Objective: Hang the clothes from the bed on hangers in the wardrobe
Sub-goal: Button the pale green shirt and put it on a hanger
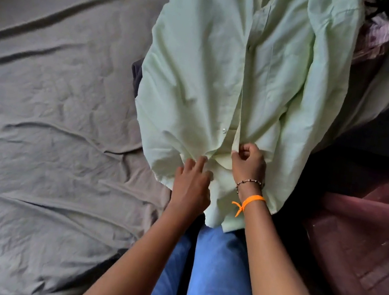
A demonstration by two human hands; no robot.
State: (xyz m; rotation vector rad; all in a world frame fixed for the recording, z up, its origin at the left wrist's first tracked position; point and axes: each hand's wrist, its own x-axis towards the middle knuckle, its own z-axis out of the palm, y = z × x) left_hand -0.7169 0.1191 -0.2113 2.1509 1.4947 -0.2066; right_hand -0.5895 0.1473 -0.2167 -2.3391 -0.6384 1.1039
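Shirt: a pale green button-up shirt (201, 71) lies front-up on the bed, collar toward twelve o'clock, hem hanging off the edge at six over the person's blue jeans (214, 266).
Right hand: the right hand (247, 162) is curled tight, thumb and fingers pinching the right front edge of the shirt just below a white button (224, 131); the forearm runs in straight from five o'clock.
Left hand: the left hand (192, 185) comes in from seven o'clock, fingers bent onto the opposite front edge near the hem, gathering the cloth; whether it truly pinches, I can't quite tell.
Wrist: a beaded bracelet (249, 183) and an orange band (251, 200) on the right wrist.
Bed: rumpled grey sheet (55, 98) spreads out to nine o'clock.
Side: a maroon plastic chair (365, 240) at four o'clock; more clothes (371, 40) bunched at one o'clock.
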